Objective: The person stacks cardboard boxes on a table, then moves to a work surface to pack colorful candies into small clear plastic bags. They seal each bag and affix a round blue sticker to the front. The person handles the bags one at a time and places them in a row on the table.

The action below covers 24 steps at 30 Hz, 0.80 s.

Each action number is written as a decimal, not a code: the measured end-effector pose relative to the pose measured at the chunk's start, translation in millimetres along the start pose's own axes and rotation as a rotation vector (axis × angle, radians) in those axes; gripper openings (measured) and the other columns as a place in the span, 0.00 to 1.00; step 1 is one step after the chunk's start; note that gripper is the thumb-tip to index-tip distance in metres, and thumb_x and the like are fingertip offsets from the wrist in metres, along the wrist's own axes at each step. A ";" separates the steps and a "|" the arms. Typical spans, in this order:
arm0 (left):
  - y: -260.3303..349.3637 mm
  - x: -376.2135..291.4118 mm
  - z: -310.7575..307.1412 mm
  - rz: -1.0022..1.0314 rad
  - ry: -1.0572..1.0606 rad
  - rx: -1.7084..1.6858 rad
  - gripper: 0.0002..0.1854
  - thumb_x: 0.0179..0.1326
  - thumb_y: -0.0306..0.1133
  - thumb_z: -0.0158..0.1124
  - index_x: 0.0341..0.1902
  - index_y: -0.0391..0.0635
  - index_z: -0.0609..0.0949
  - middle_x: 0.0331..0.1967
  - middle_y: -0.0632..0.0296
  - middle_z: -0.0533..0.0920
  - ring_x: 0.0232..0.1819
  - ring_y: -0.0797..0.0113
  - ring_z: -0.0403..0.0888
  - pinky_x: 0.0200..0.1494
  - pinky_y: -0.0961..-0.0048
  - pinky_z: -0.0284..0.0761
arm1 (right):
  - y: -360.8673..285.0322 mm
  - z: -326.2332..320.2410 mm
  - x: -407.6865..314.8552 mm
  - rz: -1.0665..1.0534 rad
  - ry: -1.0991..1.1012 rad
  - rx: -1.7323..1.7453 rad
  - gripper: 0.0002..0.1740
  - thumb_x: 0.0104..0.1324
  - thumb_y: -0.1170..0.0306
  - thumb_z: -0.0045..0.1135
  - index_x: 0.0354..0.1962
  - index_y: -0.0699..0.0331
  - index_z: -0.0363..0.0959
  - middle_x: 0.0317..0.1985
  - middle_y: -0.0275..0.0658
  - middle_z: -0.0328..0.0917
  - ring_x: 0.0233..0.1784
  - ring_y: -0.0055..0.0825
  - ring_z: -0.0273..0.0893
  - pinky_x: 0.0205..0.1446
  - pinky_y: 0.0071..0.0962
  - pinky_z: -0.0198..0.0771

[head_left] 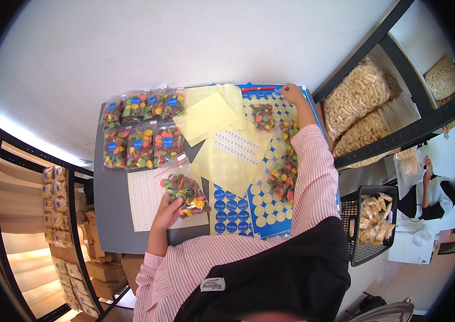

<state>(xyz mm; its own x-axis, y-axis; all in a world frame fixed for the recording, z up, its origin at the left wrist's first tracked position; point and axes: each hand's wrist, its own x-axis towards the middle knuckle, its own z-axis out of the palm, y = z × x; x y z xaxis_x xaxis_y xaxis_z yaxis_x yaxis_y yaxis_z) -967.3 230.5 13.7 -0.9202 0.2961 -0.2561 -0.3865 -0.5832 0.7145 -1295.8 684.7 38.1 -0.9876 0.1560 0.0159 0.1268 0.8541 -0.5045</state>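
My left hand [169, 211] grips the lower left of a clear zip bag of colourful round sweets [185, 193], tilted over the table's near side. A small paper label sits at the bag's top edge. Far to the right, my right hand [293, 94] pinches what looks like a blue round sticker [277, 92] at the top of a sticker sheet [267, 219]. Most circles on that sheet show pale backing. Beneath my right arm, partly hidden, lie unlabelled bags of sweets [281, 179]. Another such bag [263, 114] rests on the sheet.
Two rows of bags with blue stickers [140, 144] fill the table's back left. Yellow backing papers [210, 116] and label sheets [140, 201] lie mid-table; a red pen [258, 89] lies behind. Right: a shelf with snack bags [356, 96], a black basket [372, 251], another person [432, 197].
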 end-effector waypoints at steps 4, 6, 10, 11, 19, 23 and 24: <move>-2.8 2.9 -8.4 0.004 -0.048 0.056 0.26 0.60 0.26 0.53 0.61 0.38 0.58 0.46 0.60 0.73 0.41 0.76 0.73 0.37 0.81 0.72 | -68.9 -14.7 -53.9 -0.265 0.019 0.260 0.14 0.51 0.64 0.61 0.30 0.65 0.74 0.29 0.39 0.78 0.35 0.28 0.76 0.41 0.25 0.70; -1.3 1.3 2.1 0.034 -0.018 0.092 0.25 0.59 0.26 0.54 0.59 0.37 0.60 0.47 0.60 0.73 0.44 0.75 0.73 0.42 0.80 0.71 | -109.4 -20.9 -97.6 -0.340 -0.002 0.442 0.11 0.51 0.67 0.61 0.30 0.66 0.73 0.29 0.37 0.77 0.34 0.23 0.76 0.39 0.22 0.70; -11.7 4.1 -5.2 0.132 -0.003 0.322 0.27 0.60 0.27 0.53 0.60 0.37 0.56 0.53 0.53 0.69 0.52 0.62 0.71 0.50 0.66 0.73 | -168.9 -25.1 -182.7 -0.434 -0.048 0.716 0.09 0.52 0.75 0.61 0.32 0.66 0.72 0.29 0.34 0.77 0.34 0.19 0.76 0.38 0.19 0.69; -12.7 4.9 -5.2 0.149 -0.010 0.327 0.27 0.60 0.27 0.53 0.60 0.37 0.57 0.53 0.53 0.69 0.52 0.62 0.71 0.49 0.66 0.74 | -177.4 -22.6 -197.7 -0.463 -0.056 0.777 0.09 0.52 0.76 0.60 0.33 0.66 0.72 0.29 0.34 0.78 0.35 0.18 0.76 0.38 0.19 0.69; -14.6 5.3 3.3 0.237 -0.041 0.200 0.25 0.59 0.31 0.52 0.58 0.37 0.60 0.51 0.51 0.71 0.49 0.56 0.75 0.48 0.63 0.76 | -219.4 -10.0 -273.4 -0.388 -0.160 0.943 0.09 0.54 0.78 0.58 0.34 0.67 0.72 0.28 0.33 0.77 0.35 0.18 0.75 0.42 0.18 0.68; 15.1 -15.4 25.9 0.156 -0.191 -0.157 0.28 0.53 0.31 0.52 0.58 0.36 0.60 0.50 0.50 0.71 0.49 0.56 0.75 0.48 0.62 0.75 | -227.9 0.4 -298.5 -0.497 -0.094 0.837 0.08 0.54 0.75 0.59 0.33 0.66 0.74 0.27 0.34 0.79 0.34 0.19 0.76 0.43 0.21 0.68; 20.1 -16.8 27.7 0.182 -0.225 -0.136 0.29 0.52 0.32 0.53 0.58 0.36 0.59 0.51 0.50 0.70 0.50 0.56 0.74 0.48 0.62 0.75 | -236.9 -3.6 -308.7 -0.482 -0.051 0.782 0.06 0.53 0.74 0.60 0.29 0.66 0.75 0.25 0.34 0.78 0.32 0.19 0.76 0.41 0.22 0.68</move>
<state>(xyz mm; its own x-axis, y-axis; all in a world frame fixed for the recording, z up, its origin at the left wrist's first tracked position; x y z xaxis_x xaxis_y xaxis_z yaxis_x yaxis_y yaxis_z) -957.8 234.7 50.3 -0.9442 0.3281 0.0292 -0.2352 -0.7335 0.6377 -1020.5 436.0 155.8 -0.9227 -0.1677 0.3471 -0.3796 0.2389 -0.8938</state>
